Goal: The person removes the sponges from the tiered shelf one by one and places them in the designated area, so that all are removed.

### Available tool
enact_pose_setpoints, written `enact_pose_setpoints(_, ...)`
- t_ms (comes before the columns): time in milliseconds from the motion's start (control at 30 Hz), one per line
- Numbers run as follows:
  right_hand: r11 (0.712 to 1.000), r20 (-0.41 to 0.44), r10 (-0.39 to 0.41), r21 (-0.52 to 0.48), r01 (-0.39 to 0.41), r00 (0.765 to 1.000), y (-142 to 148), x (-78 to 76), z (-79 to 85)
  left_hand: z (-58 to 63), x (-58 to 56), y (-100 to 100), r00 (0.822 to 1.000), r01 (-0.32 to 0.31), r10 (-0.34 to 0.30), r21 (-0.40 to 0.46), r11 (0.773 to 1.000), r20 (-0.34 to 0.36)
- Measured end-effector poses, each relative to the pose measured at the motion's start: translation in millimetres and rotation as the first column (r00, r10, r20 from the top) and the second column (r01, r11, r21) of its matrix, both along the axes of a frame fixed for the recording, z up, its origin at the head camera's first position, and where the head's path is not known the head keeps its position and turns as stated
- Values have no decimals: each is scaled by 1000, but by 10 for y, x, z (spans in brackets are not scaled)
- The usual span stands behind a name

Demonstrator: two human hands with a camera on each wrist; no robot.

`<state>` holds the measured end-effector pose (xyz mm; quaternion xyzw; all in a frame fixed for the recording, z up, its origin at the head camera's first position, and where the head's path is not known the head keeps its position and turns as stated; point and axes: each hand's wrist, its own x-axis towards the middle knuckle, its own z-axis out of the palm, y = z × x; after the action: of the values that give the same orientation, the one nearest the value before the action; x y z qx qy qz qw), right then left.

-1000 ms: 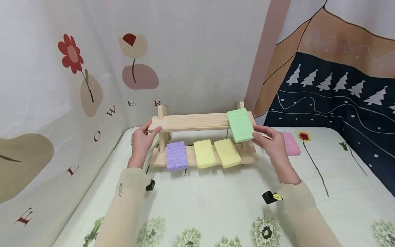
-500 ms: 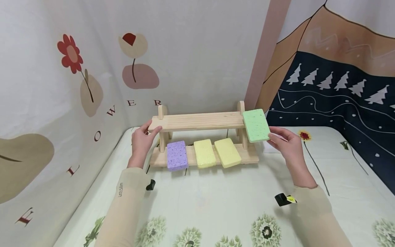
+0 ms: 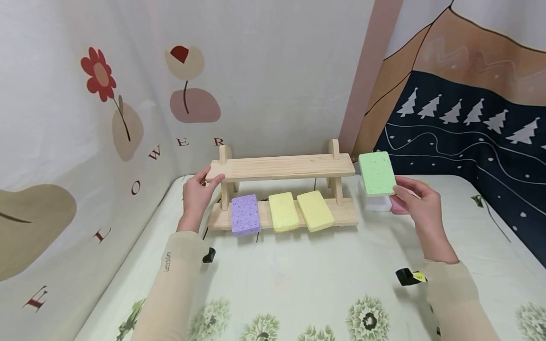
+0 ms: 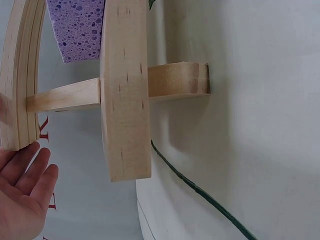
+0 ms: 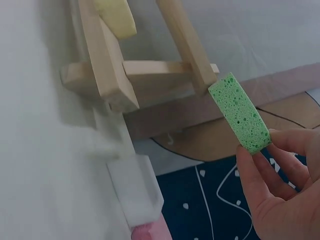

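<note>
A two-tier wooden rack [image 3: 281,166] stands at the back. My left hand [image 3: 196,195] grips the left end of its upper shelf, thumb on top and fingers below. To the right of the rack, my right hand [image 3: 420,202] pinches a light green sponge [image 3: 377,173] by its lower right corner. In the right wrist view the sponge [image 5: 241,113] is seen edge-on between thumb and fingers, held up off the table. On the lower shelf lie a purple sponge [image 3: 245,214] and two yellow sponges [image 3: 283,212], their front ends jutting past the shelf's edge.
Behind and below the green sponge, a white block [image 5: 135,189] and a pink sponge [image 5: 154,231] lie on the table to the right of the rack. A printed curtain [image 3: 273,85] hangs behind. The table [image 3: 277,274] has a flowered cloth.
My right hand has carried the green sponge rightward, from over the upper shelf's right end to beyond the rack. My left hand keeps its grip on the shelf.
</note>
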<state>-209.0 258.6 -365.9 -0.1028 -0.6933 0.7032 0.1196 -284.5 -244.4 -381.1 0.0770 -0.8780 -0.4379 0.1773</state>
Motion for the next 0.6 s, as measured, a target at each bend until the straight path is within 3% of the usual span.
enact_pose_setpoints(600,977,65,-139,-152,147,988,590,-94,-211,-14,-17,-12,1000,10,-10,10,1000,1)
